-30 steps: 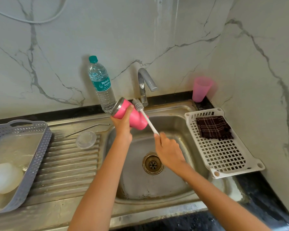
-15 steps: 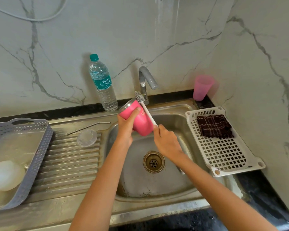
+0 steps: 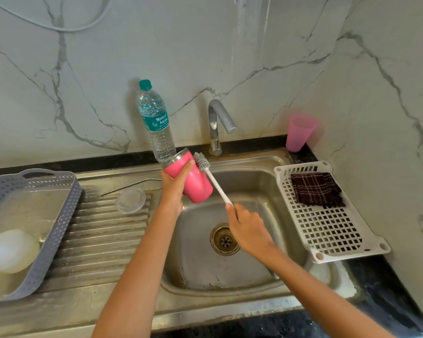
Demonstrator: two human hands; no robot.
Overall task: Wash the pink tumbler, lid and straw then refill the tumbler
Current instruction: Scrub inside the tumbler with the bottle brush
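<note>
My left hand (image 3: 175, 185) grips the pink tumbler (image 3: 196, 184) above the sink's left edge, tilted with its steel rim pointing up and left. My right hand (image 3: 247, 228) holds the white handle of a bottle brush (image 3: 214, 181). The brush's grey bristle head lies against the tumbler's outer side near the rim. On the ribbed drainboard lie the clear lid (image 3: 130, 200) and, behind it, the thin metal straw (image 3: 130, 184). A capped water bottle (image 3: 156, 123) stands at the back wall.
The steel sink (image 3: 252, 269) has its drain in the middle and the tap (image 3: 217, 125) behind, with no water running. A white perforated tray (image 3: 332, 230) with a dark checked cloth (image 3: 315, 190) sits right. A pink cup (image 3: 299, 132) stands in the corner. A grey basket (image 3: 51, 230) sits left.
The tumbler has shifted slightly in my left hand, and the brush head has slid along its outer side near the rim. My right hand has drawn back from the tumbler, toward me.
</note>
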